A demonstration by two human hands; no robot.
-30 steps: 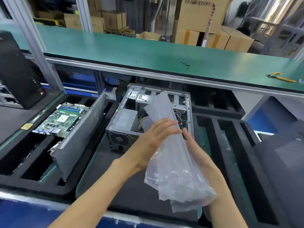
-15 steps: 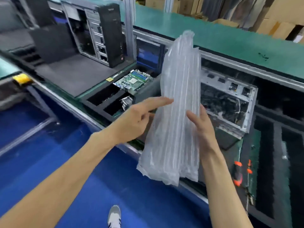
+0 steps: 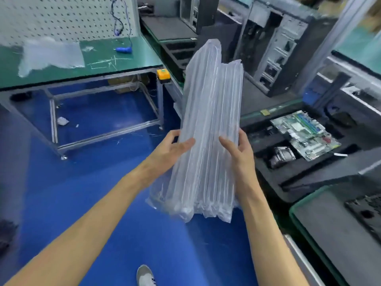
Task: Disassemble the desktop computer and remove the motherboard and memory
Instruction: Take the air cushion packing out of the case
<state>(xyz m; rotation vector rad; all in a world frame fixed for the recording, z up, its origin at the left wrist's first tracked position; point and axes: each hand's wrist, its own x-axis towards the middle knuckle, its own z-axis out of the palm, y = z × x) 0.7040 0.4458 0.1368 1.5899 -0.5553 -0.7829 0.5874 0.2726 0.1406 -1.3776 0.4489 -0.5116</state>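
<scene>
Holding a bundle of clear air-column packing [image 3: 208, 129] upright between them, the left hand [image 3: 175, 148] and right hand [image 3: 240, 149] each pinch one edge, thumb on the near face and fingers wrapped behind, so the grip is clamped on the plastic from both sides. Below the grip lies blue floor and the toe of a grey shoe [image 3: 145, 275].

Just right of the right hand, the motherboard [image 3: 305, 134] lies flat in a black foam tray [image 3: 288, 182], already out of its case; I judge that part of the task done. Whether the memory sticks are still seated on it is too blurred to tell. Beyond the top of the bundle and to its right stands an opened computer case [image 3: 276, 52]. Well left of the grip is a green workbench [image 3: 107, 58] with more clear plastic on it.

Compared with half a second ago, the view has swung further left: the board now sits right of the hands instead of behind the left one, the open chassis beside the right hand is out of sight, and the workbench has come into view. The left index finger, then pointing across the plastic, now wraps behind it.
</scene>
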